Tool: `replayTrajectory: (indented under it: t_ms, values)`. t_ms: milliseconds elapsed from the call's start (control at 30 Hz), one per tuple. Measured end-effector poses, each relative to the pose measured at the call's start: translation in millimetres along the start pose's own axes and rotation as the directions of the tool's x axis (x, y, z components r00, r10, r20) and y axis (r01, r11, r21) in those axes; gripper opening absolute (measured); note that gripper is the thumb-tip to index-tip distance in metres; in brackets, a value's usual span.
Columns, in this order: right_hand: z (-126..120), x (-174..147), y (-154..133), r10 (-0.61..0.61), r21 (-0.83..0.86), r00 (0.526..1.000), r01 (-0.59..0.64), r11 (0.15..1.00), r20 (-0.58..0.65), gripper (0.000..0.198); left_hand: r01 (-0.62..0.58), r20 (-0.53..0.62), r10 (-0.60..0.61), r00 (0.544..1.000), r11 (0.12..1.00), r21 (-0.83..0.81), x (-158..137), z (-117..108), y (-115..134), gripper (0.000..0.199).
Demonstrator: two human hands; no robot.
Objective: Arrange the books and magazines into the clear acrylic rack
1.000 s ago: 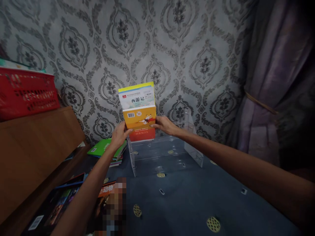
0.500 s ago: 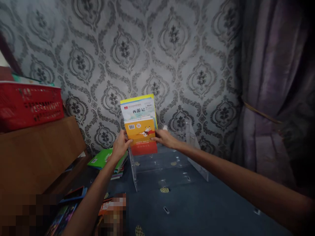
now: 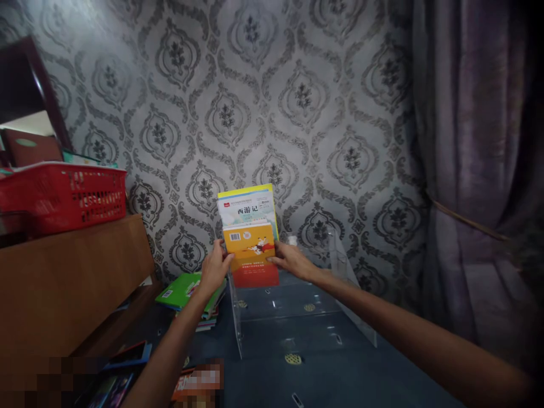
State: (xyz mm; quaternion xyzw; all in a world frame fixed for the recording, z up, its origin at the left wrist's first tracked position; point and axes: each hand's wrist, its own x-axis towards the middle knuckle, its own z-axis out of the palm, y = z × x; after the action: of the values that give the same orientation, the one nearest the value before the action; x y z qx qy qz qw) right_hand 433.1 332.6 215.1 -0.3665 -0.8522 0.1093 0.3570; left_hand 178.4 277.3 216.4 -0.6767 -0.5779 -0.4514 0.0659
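Note:
An orange-and-red book (image 3: 253,252) stands upright at the left end of a clear acrylic rack (image 3: 293,309) on the blue patterned surface. My left hand (image 3: 216,267) grips its left edge and my right hand (image 3: 291,262) grips its right edge. Directly behind it stands a taller book with a yellow top and white cover (image 3: 246,205), leaning toward the wallpapered wall. The lower edges of both books are hidden behind the front book and the rack.
A stack of flat books with a green one on top (image 3: 187,289) lies left of the rack. A wooden cabinet (image 3: 72,277) carries a red plastic basket (image 3: 63,195). More books (image 3: 127,362) lie at the lower left. A purple curtain (image 3: 480,170) hangs at the right.
The view has tilted upward, so the books and rack sit lower in the picture. Both hands keep their grip on the orange book, which stays at the rack's left end.

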Motion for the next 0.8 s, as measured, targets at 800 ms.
replayTrajectory:
  t_ms: [800]
  values:
    - [13, 13, 22, 0.067, 0.189, 0.989, -0.092, 0.978, 0.134, 0.027, -0.074, 0.076, 0.080, 0.994, 0.995, -0.073, 16, -4, -14, 0.009]
